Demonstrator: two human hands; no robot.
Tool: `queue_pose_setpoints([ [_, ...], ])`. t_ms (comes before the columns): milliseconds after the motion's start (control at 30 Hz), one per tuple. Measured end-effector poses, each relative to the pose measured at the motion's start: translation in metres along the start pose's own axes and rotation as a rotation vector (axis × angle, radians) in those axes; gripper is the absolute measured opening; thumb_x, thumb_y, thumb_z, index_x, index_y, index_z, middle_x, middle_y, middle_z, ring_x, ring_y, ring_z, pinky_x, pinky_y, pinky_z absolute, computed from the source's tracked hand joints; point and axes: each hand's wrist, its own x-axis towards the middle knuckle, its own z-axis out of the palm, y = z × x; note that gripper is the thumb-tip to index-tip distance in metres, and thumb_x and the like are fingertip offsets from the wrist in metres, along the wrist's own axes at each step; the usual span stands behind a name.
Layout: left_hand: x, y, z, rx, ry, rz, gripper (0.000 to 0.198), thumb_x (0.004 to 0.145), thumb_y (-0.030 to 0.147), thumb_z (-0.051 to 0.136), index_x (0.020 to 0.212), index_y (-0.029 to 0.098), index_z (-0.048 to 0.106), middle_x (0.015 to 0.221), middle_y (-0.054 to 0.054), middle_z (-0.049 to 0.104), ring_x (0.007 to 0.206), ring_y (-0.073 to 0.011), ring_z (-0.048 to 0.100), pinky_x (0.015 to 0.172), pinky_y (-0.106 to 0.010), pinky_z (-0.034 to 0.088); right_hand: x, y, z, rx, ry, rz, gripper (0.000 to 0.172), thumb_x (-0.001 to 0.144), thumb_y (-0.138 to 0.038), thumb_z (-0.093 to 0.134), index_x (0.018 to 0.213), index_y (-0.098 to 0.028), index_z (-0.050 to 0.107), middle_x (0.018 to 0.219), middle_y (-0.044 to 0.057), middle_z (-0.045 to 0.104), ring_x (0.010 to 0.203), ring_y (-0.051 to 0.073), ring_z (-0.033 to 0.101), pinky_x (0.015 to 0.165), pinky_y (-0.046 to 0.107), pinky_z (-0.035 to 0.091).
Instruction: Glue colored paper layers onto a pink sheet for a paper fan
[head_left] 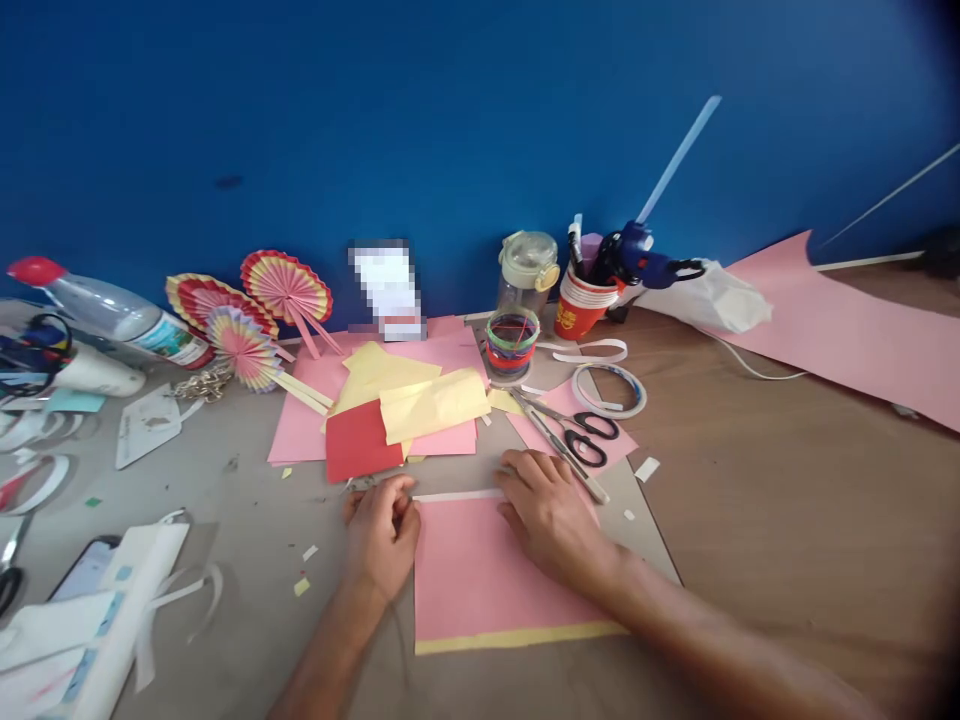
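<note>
Blue wall [465, 120]: upright behind the grey tabletop [247, 560].
Pink sheet [472, 570]: flat on the tabletop between the hands and partly under the right, white strip [450, 496] along far edge, yellow strip [517, 638] along near edge.
Left hand [384, 535]: at far left corner, fingers curled, pinch on paper unclear.
Right hand [547, 505]: palm-down across far edge, fingers slightly apart.
Scissors [576, 420]: just beyond right hand, near tape roll [640, 395].

- The head camera looked forward and down, close above the table [795, 490].
- It faced a wall [480, 120] across the frame's upper part.
</note>
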Motion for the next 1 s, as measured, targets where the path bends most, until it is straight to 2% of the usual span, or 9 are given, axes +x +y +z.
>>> queue_pose_setpoints([
  [200, -0.005, 0.003, -0.004, -0.032, 0.010, 0.061, 0.017, 0.080, 0.026, 0.050, 0.091, 0.024, 0.063, 0.083, 0.001, 0.063, 0.074, -0.0155, 0.062, 0.087, -0.037, 0.043, 0.003, -0.002, 0.008, 0.097, 0.011, 0.043, 0.012, 0.079, -0.007, 0.055, 0.081, -0.017, 0.060, 0.099, 0.008, 0.060, 0.091, 0.021, 0.050, 0.076, 0.033, 0.037],
  [367, -0.005, 0.004, -0.015, -0.281, 0.042, -0.006, 0.024, 0.077, 0.035, 0.057, 0.095, 0.020, 0.062, 0.091, -0.004, 0.063, 0.079, -0.0170, 0.061, 0.077, -0.032, 0.049, 0.004, -0.003, 0.001, 0.185, 0.037, 0.077, 0.016, 0.075, -0.002, 0.051, 0.073, -0.017, 0.055, 0.086, 0.004, 0.062, 0.081, 0.017, 0.052, 0.074, 0.030, 0.034],
  [533, -0.004, 0.013, -0.032, -0.621, -0.174, -0.019, 0.022, 0.080, 0.038, 0.059, 0.090, 0.019, 0.062, 0.084, -0.002, 0.064, 0.084, -0.0174, 0.059, 0.080, -0.029, 0.047, 0.004, 0.001, -0.012, 0.354, 0.050, 0.062, 0.017, 0.074, -0.001, 0.046, 0.071, -0.017, 0.053, 0.072, 0.000, 0.062, 0.071, 0.015, 0.056, 0.082, 0.035, 0.033],
  [633, -0.002, 0.018, -0.035, -0.720, -0.229, -0.005, 0.025, 0.079, 0.041, 0.061, 0.087, 0.018, 0.063, 0.075, 0.000, 0.060, 0.073, -0.0149, 0.055, 0.069, -0.025, 0.044, 0.005, 0.004, -0.021, 0.419, 0.070, 0.041, 0.017, 0.073, -0.004, 0.047, 0.080, -0.018, 0.053, 0.070, -0.001, 0.061, 0.067, 0.014, 0.053, 0.079, 0.034, 0.035],
  [733, 0.005, 0.022, -0.035, -0.748, -0.215, 0.001, 0.028, 0.076, 0.044, 0.064, 0.083, 0.017, 0.063, 0.068, 0.003, 0.055, 0.063, -0.0116, 0.046, 0.059, -0.022, 0.037, 0.006, 0.005, -0.031, 0.485, 0.029, 0.002, 0.039, 0.071, -0.003, 0.048, 0.108, -0.017, 0.049, 0.071, -0.003, 0.060, 0.066, 0.014, 0.052, 0.073, 0.030, 0.037],
  [800, 0.011, 0.025, -0.036, -0.768, -0.196, 0.001, 0.028, 0.076, 0.045, 0.065, 0.079, 0.017, 0.062, 0.067, 0.003, 0.053, 0.061, -0.0109, 0.043, 0.058, -0.022, 0.034, 0.006, 0.007, -0.039, 0.553, -0.025, -0.008, 0.051, 0.071, -0.004, 0.049, 0.120, -0.016, 0.043, 0.072, -0.003, 0.061, 0.068, 0.014, 0.053, 0.069, 0.028, 0.038],
  [1000, 0.022, 0.033, -0.032, -0.887, -0.167, -0.023, 0.032, 0.074, 0.048, 0.067, 0.071, 0.017, 0.060, 0.065, 0.003, 0.050, 0.063, -0.0113, 0.041, 0.059, -0.021, 0.033, 0.010, 0.020, -0.058, 0.720, -0.111, 0.095, 0.046, 0.074, -0.010, 0.055, 0.119, -0.017, 0.050, 0.074, -0.002, 0.063, 0.072, 0.014, 0.057, 0.068, 0.027, 0.041],
])
